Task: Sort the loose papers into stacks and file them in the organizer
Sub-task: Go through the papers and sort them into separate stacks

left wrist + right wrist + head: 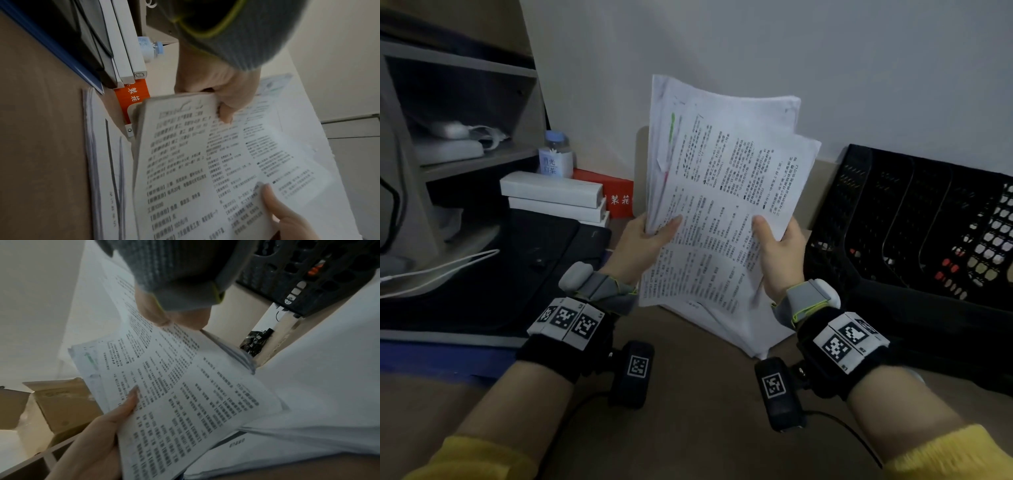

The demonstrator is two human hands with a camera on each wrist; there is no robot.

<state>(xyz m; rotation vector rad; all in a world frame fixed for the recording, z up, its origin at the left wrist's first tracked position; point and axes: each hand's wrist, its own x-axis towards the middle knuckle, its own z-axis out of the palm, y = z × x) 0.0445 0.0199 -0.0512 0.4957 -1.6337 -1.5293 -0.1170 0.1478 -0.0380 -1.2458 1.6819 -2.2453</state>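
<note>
Both thumbs pinch the papers [722, 205], left hand [643, 240] and right hand [780, 246] at opposite edges, sheets fanned above the fingers. Square the edges before filing in the organizer [914, 222], right of the right hand.

Yellow sleeves [482, 455] cover both forearms. Black wristbands [558, 346] carry white square-patterned tags [840, 337], grey straps [806, 298] wrap each hand, and small black cameras [779, 390] trail thin cables [839, 431].
</note>
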